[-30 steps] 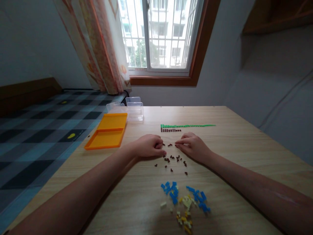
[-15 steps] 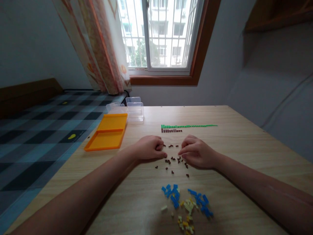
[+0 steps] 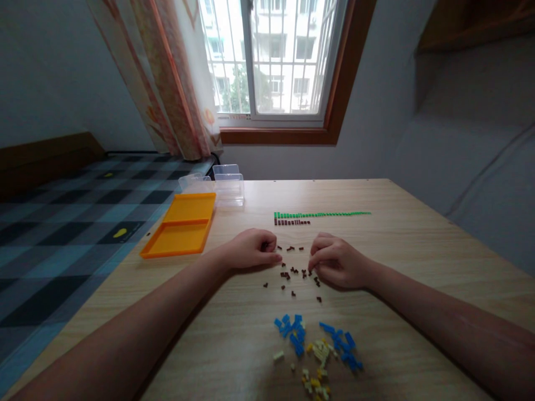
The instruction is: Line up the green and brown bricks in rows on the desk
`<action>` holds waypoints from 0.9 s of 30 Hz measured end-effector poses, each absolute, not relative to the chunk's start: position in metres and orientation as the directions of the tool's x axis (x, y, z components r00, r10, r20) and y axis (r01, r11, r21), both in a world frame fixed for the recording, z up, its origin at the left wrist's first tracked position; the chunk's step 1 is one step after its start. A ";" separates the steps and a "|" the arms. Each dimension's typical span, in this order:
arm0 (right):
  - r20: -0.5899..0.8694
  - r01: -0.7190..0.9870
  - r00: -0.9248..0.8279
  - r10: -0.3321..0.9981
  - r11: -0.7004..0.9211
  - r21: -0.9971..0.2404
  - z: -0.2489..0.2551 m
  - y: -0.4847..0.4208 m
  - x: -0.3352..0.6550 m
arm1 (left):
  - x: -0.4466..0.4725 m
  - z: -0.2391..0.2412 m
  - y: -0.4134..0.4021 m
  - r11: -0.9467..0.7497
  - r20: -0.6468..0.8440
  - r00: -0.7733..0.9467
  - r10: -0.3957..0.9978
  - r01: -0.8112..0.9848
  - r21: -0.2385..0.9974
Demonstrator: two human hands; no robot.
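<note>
My left hand [image 3: 249,250] rests on the wooden table [image 3: 418,262] with its fingers curled in, a small dark piece showing between them. My right hand [image 3: 336,262] lies just right of it, thumb and forefinger pinched down on the scattered brown pieces [image 3: 295,273] that lie between both hands. Farther back lies a long row of green pieces [image 3: 321,214]. A short row of brown pieces [image 3: 291,222] lies just below its left end.
A heap of blue pieces [image 3: 292,329], another blue group [image 3: 345,348] and pale yellow pieces [image 3: 320,356] lie near the front edge. An open orange box [image 3: 181,225] and clear plastic boxes [image 3: 229,186] stand at the left back. A checked bedcover [image 3: 62,223] lies left of the table.
My right hand has drawn back towards me and slightly right, and its fingertips have come down onto the loose brown pieces. My left hand has barely moved.
</note>
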State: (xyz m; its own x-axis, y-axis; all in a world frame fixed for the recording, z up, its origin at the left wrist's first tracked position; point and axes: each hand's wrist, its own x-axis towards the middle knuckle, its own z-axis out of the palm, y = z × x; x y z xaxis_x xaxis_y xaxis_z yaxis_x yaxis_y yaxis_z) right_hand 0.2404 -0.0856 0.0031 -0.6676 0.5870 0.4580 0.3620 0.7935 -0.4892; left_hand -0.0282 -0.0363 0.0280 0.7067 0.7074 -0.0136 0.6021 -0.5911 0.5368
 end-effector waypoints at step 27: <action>0.418 0.249 -0.663 0.621 0.710 -0.659 0.004 -0.087 0.244 | -0.034 0.032 -0.025 -0.560 -0.060 0.805 0.590 0.462 0.688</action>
